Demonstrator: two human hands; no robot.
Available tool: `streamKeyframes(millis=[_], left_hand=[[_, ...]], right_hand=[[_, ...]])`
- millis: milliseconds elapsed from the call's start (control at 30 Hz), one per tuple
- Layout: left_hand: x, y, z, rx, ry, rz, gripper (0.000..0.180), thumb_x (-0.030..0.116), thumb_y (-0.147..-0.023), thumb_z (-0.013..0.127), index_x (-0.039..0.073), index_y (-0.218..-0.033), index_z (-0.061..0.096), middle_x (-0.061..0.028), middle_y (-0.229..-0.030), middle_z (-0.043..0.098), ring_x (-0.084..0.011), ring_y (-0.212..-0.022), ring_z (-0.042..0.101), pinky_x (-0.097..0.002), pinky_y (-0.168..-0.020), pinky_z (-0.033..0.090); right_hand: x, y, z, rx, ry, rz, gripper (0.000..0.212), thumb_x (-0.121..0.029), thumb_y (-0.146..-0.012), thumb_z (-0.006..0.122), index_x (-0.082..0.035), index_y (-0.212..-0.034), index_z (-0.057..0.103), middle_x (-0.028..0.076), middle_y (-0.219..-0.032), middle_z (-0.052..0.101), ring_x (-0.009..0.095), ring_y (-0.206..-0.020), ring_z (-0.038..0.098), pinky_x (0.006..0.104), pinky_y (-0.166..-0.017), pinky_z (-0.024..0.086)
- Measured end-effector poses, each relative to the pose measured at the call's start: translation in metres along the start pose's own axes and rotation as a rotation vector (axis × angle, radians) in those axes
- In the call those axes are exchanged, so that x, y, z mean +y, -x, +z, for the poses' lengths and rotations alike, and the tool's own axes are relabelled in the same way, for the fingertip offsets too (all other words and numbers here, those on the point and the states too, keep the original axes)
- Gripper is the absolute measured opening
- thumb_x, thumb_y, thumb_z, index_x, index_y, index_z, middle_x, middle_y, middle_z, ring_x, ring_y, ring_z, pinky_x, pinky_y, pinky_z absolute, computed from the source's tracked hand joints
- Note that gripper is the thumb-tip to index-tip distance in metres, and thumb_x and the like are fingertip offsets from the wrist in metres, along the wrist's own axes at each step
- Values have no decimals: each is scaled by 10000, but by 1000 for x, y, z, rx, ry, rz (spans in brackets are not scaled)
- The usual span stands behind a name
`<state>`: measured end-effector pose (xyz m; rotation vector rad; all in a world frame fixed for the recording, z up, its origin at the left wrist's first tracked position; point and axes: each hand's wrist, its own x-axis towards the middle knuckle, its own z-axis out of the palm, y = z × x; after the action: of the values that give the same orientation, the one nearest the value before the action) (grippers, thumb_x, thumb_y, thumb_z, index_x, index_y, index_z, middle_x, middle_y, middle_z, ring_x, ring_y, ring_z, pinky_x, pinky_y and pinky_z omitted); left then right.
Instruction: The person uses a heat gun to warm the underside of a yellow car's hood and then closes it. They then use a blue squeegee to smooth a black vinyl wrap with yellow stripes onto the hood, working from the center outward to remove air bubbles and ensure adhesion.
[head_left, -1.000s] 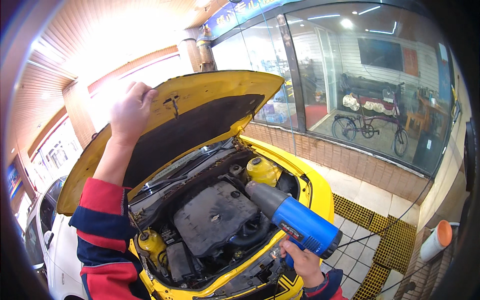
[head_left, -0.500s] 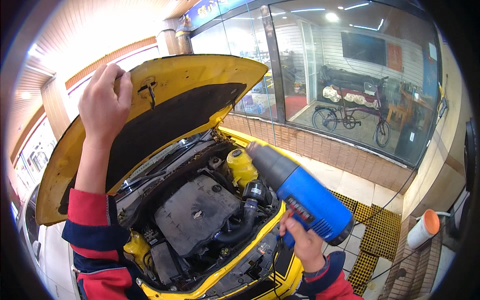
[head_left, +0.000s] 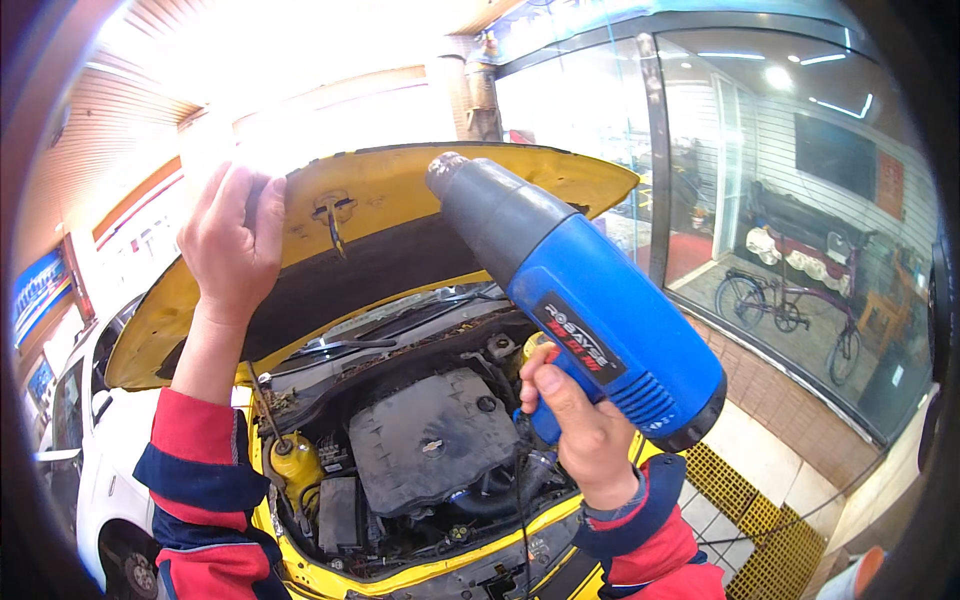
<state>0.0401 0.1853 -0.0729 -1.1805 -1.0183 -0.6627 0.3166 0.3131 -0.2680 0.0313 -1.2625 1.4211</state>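
Note:
My right hand point(head_left: 585, 430) is closed round the handle of a blue and black heat gun point(head_left: 610, 320). Its nozzle tilts up and left, in front of the underside of a raised yellow car hood point(head_left: 400, 192). At the hood's front edge, left of the latch striker point(head_left: 335, 215), is my left hand point(head_left: 235, 245), fingers curled and thumb up. A small dark patch shows between thumb and fingers; what they hold is unclear. Below, the engine bay holds a grey engine cover point(head_left: 430, 440).
A thin cord point(head_left: 522, 520) hangs below the heat gun over the engine bay. To the left stands a white car point(head_left: 110, 490). Glass windows and a brick ledge point(head_left: 790, 400) run along the right. Yellow floor grating point(head_left: 740, 490) lies below, near an orange-rimmed bucket point(head_left: 862, 575).
The heat gun has risen from over the engine bay to in front of the hood's underside. My view has turned left. My left hand stays closed at the hood's edge, slightly farther from the striker.

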Motion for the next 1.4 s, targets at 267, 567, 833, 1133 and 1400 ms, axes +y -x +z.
streamKeyframes(millis=[267,567,833,1133,1400], left_hand=[[0,0,-4,-41,28,-35,167,159,-1000,734,73,-883,654,-69,-806,631,-249,-671,631,-342,-626,499],[23,-17,-2,-141,184,-157,232,270,-1030,708,40,-1036,737,-123,-945,715,-286,-822,701,-372,-743,548],[92,-89,48,-605,-32,-167,269,244,-996,716,7,-911,810,-194,-831,709,-373,-801,711,-461,-798,549],[114,-68,64,-453,-231,-46,215,263,-983,791,50,-956,791,-94,-823,716,-295,-728,709,-399,-671,547],[174,-92,157,-669,-53,-132,207,207,-1001,739,26,-1067,815,-196,-999,791,-381,-932,772,-446,-838,598]], right_hand=[[21,-19,12,-7,-21,-15,229,-148,-1062,721,9,-1216,657,96,-999,721,155,-820,685,315,-725,568],[32,6,-20,109,133,51,208,-247,-1047,782,-43,-1063,742,7,-862,705,116,-779,670,293,-736,537],[31,61,-146,57,27,311,133,-113,-1046,726,-8,-1124,703,66,-906,719,161,-793,693,317,-741,574],[31,49,-258,104,-33,440,187,-134,-1000,810,-9,-1125,749,72,-947,754,157,-813,728,296,-736,599],[13,34,-277,56,-130,490,175,-143,-995,812,-20,-1097,742,60,-941,750,156,-818,725,304,-750,593]])
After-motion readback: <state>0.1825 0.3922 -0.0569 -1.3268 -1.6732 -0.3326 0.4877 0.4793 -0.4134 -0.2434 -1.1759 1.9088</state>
